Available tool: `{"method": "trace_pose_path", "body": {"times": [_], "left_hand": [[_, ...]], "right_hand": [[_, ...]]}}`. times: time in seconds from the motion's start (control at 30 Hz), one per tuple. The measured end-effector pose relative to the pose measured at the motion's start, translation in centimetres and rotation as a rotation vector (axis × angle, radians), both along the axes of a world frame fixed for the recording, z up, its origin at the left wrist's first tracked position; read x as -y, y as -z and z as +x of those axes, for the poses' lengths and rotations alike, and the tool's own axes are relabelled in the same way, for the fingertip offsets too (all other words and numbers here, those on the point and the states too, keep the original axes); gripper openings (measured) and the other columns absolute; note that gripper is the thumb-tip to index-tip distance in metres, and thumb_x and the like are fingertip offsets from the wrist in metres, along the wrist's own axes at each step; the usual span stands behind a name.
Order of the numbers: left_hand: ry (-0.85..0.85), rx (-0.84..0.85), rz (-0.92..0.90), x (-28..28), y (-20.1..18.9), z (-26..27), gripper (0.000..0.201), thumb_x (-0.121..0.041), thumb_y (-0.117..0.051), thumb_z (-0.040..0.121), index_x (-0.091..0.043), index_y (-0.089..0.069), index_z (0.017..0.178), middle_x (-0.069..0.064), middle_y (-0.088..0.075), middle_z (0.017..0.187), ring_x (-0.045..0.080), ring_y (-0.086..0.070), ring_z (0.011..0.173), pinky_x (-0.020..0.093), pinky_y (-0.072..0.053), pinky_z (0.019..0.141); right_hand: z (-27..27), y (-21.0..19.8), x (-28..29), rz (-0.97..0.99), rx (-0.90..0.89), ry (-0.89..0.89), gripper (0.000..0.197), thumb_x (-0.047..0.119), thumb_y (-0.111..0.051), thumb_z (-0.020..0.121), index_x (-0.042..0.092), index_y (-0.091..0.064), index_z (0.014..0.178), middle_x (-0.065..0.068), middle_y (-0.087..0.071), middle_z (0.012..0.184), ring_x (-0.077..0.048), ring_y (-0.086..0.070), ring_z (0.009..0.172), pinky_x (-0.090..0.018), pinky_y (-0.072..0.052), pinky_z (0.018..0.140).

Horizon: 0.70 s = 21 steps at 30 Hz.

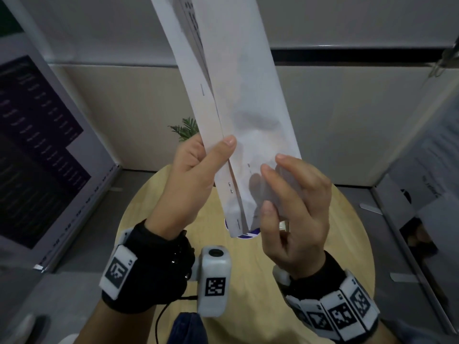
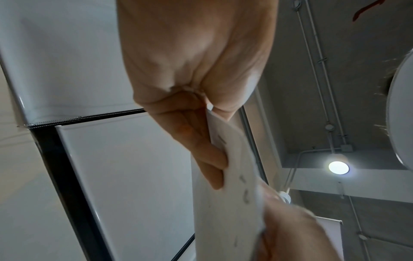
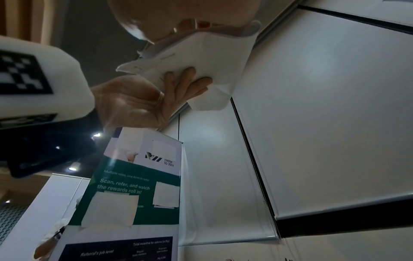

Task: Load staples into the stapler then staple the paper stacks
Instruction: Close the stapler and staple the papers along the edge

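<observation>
Paper stack (image 1: 248,115): thin white paper, matt, slightly creased, faintly see-through where fingers sit behind; small metal staples (image 1: 230,187) shiny along edge. Round surface (image 1: 347,232): pale wood, visible grain, smooth, low sheen. Wrist bands (image 1: 154,271): black cloth, matt; white plastic blocks (image 1: 214,281) on them, smooth, printed black-and-white codes. Banner (image 3: 138,185): smooth printed sheet, slight gloss. Wall panels (image 1: 347,108): smooth, matt, off-white. Ceiling (image 2: 368,88): rough grey concrete, metal conduit pipes.
</observation>
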<state>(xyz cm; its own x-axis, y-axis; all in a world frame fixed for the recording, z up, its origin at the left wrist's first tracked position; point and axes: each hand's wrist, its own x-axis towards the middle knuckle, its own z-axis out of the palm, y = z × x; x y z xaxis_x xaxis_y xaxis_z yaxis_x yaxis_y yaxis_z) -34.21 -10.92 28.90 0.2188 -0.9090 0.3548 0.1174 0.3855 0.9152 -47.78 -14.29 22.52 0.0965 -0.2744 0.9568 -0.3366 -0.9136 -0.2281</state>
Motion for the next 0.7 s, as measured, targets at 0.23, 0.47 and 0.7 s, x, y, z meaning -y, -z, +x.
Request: {"method": "trace_pose_path", "body": {"times": [0.23, 0.47, 0.7], "left_hand": [[-0.026, 0.018, 0.046, 0.2, 0.6, -0.2, 0.02, -0.009, -0.045, 0.092, -0.013, -0.064, 0.098, -0.006, -0.076, 0.087, 0.009, -0.071, 0.084, 0.022, -0.056, 0.072], [-0.01, -0.033, 0.052, 0.2, 0.7, -0.1, 0.02, -0.016, -0.047, 0.088, -0.016, -0.065, 0.097, -0.007, -0.076, 0.089, 0.008, -0.07, 0.086, 0.021, -0.056, 0.073], [-0.006, -0.06, 0.056, 0.4, 1.3, 0.5, 0.023, -0.021, -0.046, 0.091, -0.014, -0.065, 0.101, -0.002, -0.075, 0.094, 0.013, -0.07, 0.09, 0.026, -0.056, 0.079]], "right_hand": [[-0.1, 0.5, 0.1, 0.04, -0.111, 0.032, 0.035, 0.021, -0.041, 0.094, 0.002, -0.068, 0.107, -0.014, -0.048, 0.122, -0.029, -0.047, 0.112, -0.029, -0.036, 0.104], [-0.2, 1.0, 0.0, -0.027, -0.06, -0.033, 0.019, 0.021, -0.049, 0.09, 0.008, -0.061, 0.096, -0.013, -0.052, 0.114, -0.029, -0.053, 0.106, -0.028, -0.039, 0.103], [0.2, 1.4, -0.3, 0.02, -0.195, -0.064, 0.048, 0.04, -0.064, 0.083, 0.003, -0.054, 0.111, -0.014, -0.055, 0.129, -0.029, -0.048, 0.121, -0.036, -0.039, 0.108]]}}
